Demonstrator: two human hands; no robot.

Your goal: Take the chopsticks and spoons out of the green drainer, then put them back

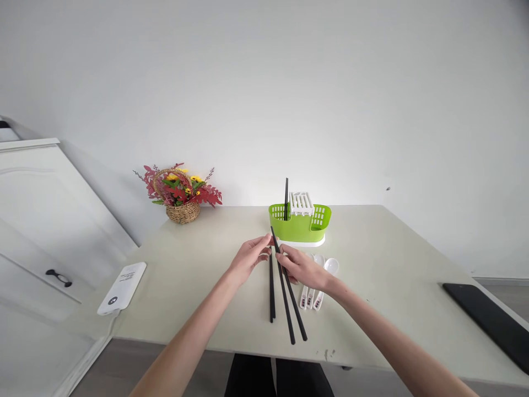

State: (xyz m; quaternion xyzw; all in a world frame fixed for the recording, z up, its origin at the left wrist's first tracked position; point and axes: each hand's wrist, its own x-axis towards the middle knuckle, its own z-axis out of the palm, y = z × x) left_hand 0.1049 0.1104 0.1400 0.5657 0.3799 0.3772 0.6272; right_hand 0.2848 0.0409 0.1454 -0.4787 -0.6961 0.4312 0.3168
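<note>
My right hand [301,267] is closed around a pair of black chopsticks [291,304], whose thick ends splay apart toward the table's front edge. At their thin upper ends, my left hand [251,255] has its thumb and fingertips on either side of them. Beneath the hands, more black chopsticks [271,300] lie on the table, partly covered by my left fingers. Three white spoons [330,267] rest side by side just right of my right hand, which hides part of them. Behind stands a green cutlery basket [300,230] with black chopsticks [286,197] upright in its left compartment.
A white slotted rack [301,203] tops the basket's middle. Flowers in a wicker basket [183,212] stand at the back left. A white power bank [122,288] with a cable lies at the left edge, a black phone [487,320] at the right. The wall borders the table's back.
</note>
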